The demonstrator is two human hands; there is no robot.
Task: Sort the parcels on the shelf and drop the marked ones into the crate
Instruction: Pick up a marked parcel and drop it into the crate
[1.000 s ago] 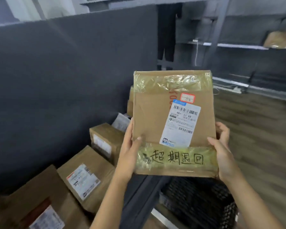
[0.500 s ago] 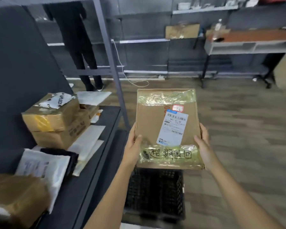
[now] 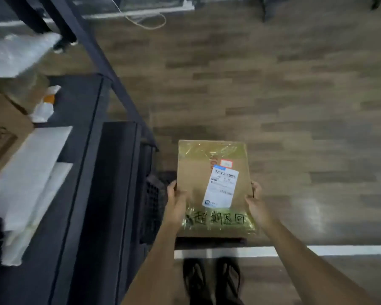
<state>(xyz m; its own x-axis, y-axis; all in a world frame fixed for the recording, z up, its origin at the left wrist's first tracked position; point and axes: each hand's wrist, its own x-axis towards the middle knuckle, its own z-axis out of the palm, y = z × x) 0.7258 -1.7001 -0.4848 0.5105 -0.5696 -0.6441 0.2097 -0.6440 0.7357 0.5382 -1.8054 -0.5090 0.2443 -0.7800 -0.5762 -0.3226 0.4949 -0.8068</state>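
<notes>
Fingers of both hands are clamping the sides of a flat cardboard parcel (image 3: 213, 186): the left hand (image 3: 176, 198) is wrapping its left edge with the thumb lying on the face, and the right hand (image 3: 256, 200) is pinching the right edge in the same way. Between them the parcel is hanging face-up and roughly level, low in front of the body, directly over a black latticed crate (image 3: 153, 201) that is showing only at the parcel's left side and under its near edge. Dark sandals (image 3: 211, 280) are standing just behind it on the wood-look floor (image 3: 295, 106).

Judging by this, the sorting choice is made and the drop is in hand; what the next move is calling for is simply letting both hands open together so the box falls flat inside the rim rather than catching a wall.

Handwritten black characters, 超期退回, are running across the shiny tape at the near end, which is marking it for the crate. A white shipping label (image 3: 221, 187) with barcodes is sitting above; its print is too blurred to read, as is a small red-bordered sticker (image 3: 226, 164).

To the left, the dark shelf (image 3: 79, 194) is carrying other parcels (image 3: 5, 133).
</notes>
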